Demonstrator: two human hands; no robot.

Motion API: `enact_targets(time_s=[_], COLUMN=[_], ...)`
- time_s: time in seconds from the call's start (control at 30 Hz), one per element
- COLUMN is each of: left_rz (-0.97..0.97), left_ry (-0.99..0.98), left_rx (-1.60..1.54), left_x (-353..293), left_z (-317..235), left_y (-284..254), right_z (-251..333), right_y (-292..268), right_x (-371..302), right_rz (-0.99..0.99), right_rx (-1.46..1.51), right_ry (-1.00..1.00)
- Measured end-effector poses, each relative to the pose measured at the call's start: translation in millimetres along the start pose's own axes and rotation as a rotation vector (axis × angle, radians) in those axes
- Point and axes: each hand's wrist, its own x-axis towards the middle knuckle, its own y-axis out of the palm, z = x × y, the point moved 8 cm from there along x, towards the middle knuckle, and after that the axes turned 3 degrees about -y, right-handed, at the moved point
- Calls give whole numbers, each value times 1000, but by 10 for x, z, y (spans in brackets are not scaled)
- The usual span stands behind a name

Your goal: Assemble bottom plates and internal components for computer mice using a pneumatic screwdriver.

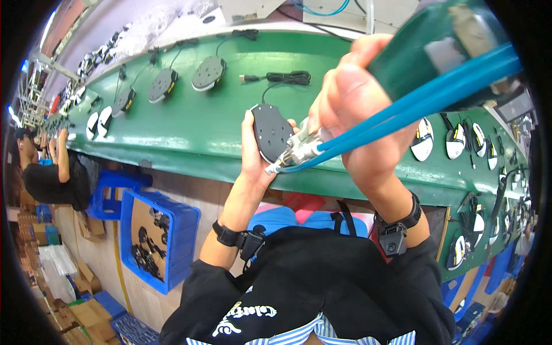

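My left hand (250,150) holds a wired computer mouse (272,131) with its dark underside up, thumb along its left edge and fingers partly hidden beneath. Its cable (289,77) lies bundled on the green belt just beyond. In my right hand (357,98) is a power screwdriver (302,150), its fingers closed around it. The tool has a silver nose, blue hoses and a blurred dark green body. Its nose lies close over the lower right edge of the mouse; I cannot tell whether it touches.
Several mice, among them a dark one (209,72), lie upside down on the green belt (190,123) at left. White-and-black mice (422,140) lie at right. A blue crate (161,241) with dark cabled parts stands on the floor. Another person (56,172) sits at the far left.
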Motion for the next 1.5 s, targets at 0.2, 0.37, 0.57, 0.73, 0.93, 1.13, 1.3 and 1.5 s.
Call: enact_targets(time_s=[0.2, 0.37, 0.57, 0.73, 0.93, 1.13, 1.3, 1.5], left_rz=[-28, -137, -176, -139, 144, -71, -115, -52], left_ry=[86, 654, 779, 679, 936, 527, 754, 618], left_rx=[250, 1722, 2128, 2084, 2362, 1927, 2147, 2361], left_x=[8, 99, -404, -741, 16, 777, 686, 199], left_z=[0, -519, -495, -305, -154, -553, -768, -271], left_y=[39, 9, 516, 193, 1057, 98, -189, 119], right_z=[408, 1027, 890, 373, 193, 171, 123, 26], right_y=[-109, -49, -1357, -1754, -1989, -2046, -1957, -2002], right_x=[393, 514, -356, -1200, -1484, -1711, -1793, -1887], right_rz=[89, 229, -212, -167, -227, -189, -181, -129], right_rx=[-275, 242, -726, -1252, -1300, -1340, -1395, -1481], right_ry=[-20, -32, -470, -195, -61, -180, -257, -243])
